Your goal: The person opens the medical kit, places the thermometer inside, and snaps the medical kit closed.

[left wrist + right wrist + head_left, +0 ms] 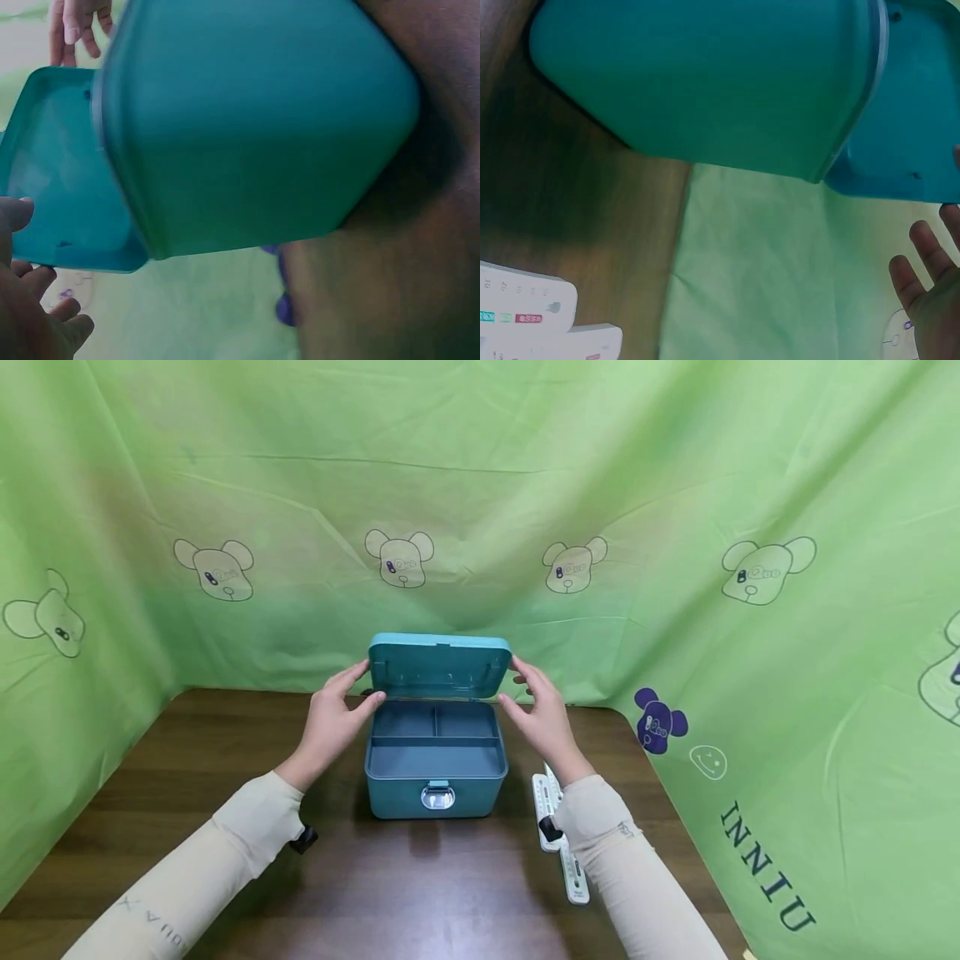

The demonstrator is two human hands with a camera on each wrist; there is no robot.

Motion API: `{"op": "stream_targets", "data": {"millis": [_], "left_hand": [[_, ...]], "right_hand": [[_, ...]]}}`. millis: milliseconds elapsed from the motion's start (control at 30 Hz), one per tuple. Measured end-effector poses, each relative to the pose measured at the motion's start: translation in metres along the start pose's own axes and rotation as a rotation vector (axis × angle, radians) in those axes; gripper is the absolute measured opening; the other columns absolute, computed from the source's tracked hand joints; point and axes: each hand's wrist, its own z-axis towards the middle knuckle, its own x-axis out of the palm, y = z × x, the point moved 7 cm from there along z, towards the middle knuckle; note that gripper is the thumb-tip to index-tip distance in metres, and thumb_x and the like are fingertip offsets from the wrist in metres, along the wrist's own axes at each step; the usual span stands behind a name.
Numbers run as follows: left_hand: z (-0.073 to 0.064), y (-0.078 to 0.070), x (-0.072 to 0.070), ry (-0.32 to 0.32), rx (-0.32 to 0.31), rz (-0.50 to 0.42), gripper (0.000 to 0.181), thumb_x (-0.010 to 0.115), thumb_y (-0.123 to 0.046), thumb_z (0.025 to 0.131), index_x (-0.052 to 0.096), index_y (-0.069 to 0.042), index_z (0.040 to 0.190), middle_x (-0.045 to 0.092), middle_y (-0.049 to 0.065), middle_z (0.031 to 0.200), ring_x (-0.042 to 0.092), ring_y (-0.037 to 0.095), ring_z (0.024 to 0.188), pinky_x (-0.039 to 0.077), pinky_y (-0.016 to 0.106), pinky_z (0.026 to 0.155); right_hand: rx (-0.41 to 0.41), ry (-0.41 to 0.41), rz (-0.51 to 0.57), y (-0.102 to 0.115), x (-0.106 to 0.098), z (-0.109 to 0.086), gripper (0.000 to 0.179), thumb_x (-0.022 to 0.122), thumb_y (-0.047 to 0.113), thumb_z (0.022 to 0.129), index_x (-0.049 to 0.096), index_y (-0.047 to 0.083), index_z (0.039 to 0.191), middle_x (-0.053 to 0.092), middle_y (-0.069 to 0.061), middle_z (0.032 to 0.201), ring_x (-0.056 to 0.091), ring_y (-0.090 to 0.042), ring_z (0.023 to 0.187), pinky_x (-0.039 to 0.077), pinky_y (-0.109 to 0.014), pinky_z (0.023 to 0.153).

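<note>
A teal storage box [397,799] stands on the table with its hinged lid [441,667] raised upright at the back. Inside, a divided tray [405,720] sits behind a wider front space. My left hand [333,714] is at the lid's left edge, fingers extended, the thumb low by the hinge corner. On the opposite side my right hand [545,714] has its fingertips right at the lid's edge, fingers spread. In the left wrist view the left fingers [41,281] show beyond the lid's rim. A silver latch [438,797] marks the box's front.
Two white strips with printed scales [545,814] lie overlapping on the brown wooden table [420,893], right of the box and partly under the right forearm. A green curtain [480,468] with bear drawings hangs around the table's back and sides.
</note>
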Motion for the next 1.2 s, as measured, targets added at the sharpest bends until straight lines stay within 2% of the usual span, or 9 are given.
{"op": "stream_targets", "data": {"millis": [200,433,633,767,967,1067,1200], "left_hand": [[0.002,0.020,0.016,0.096,-0.070,0.010,0.077,0.077,-0.028,0.095,0.038,-0.013,0.160,0.040,0.011,0.162,0.033,0.036,0.152,0.033,0.058,0.120],[0.004,0.035,0.025,0.208,-0.092,0.009,0.086,0.076,-0.022,0.095,0.025,-0.020,0.164,0.027,0.013,0.168,0.023,0.036,0.155,0.029,0.060,0.121],[0.006,0.046,0.030,0.297,-0.117,-0.003,0.090,0.074,-0.020,0.097,0.015,-0.031,0.165,0.016,0.008,0.172,0.015,0.033,0.158,0.024,0.061,0.123],[0.006,0.051,0.032,0.334,-0.111,-0.016,0.092,0.073,-0.020,0.097,0.012,-0.034,0.165,0.011,0.007,0.173,0.011,0.036,0.158,0.021,0.064,0.123],[0.006,0.060,0.035,0.391,-0.084,-0.035,0.090,0.069,-0.025,0.100,0.008,-0.036,0.165,0.005,0.001,0.173,0.006,0.034,0.159,0.017,0.065,0.123],[0.006,0.064,0.036,0.406,-0.069,-0.045,0.089,0.068,-0.025,0.101,0.007,-0.036,0.165,0.003,-0.001,0.173,0.005,0.032,0.159,0.016,0.064,0.124],[0.007,0.066,0.039,0.424,-0.074,-0.083,0.089,0.067,-0.026,0.101,0.006,-0.036,0.165,0.002,-0.001,0.173,0.003,0.031,0.159,0.014,0.064,0.125]], "right_hand": [[0.076,0.066,-0.002,-0.018,0.017,-0.002,0.078,0.078,0.018,0.093,0.039,0.023,0.160,0.049,-0.004,0.156,0.055,-0.032,0.128,0.046,-0.058,0.107],[0.175,0.121,0.032,-0.033,0.030,-0.005,0.087,0.080,0.018,0.090,0.032,0.029,0.162,0.042,-0.001,0.161,0.051,-0.032,0.132,0.043,-0.060,0.111],[0.241,0.193,0.051,-0.045,0.038,-0.006,0.094,0.083,0.023,0.088,0.027,0.036,0.163,0.036,-0.001,0.164,0.044,-0.033,0.140,0.036,-0.063,0.116],[0.263,0.237,0.043,-0.052,0.042,-0.010,0.094,0.082,0.026,0.089,0.025,0.036,0.163,0.032,-0.004,0.166,0.041,-0.031,0.143,0.034,-0.065,0.116],[0.245,0.248,0.032,-0.058,0.044,-0.013,0.089,0.079,0.024,0.092,0.027,0.030,0.164,0.034,-0.006,0.165,0.042,-0.033,0.143,0.033,-0.064,0.117],[0.257,0.259,0.065,-0.062,0.047,-0.013,0.086,0.078,0.023,0.092,0.029,0.030,0.163,0.037,-0.008,0.163,0.042,-0.033,0.142,0.032,-0.062,0.118],[0.287,0.254,0.158,-0.069,0.050,-0.014,0.083,0.076,0.019,0.094,0.031,0.028,0.163,0.044,-0.014,0.156,0.044,-0.037,0.139,0.033,-0.062,0.117]]}}
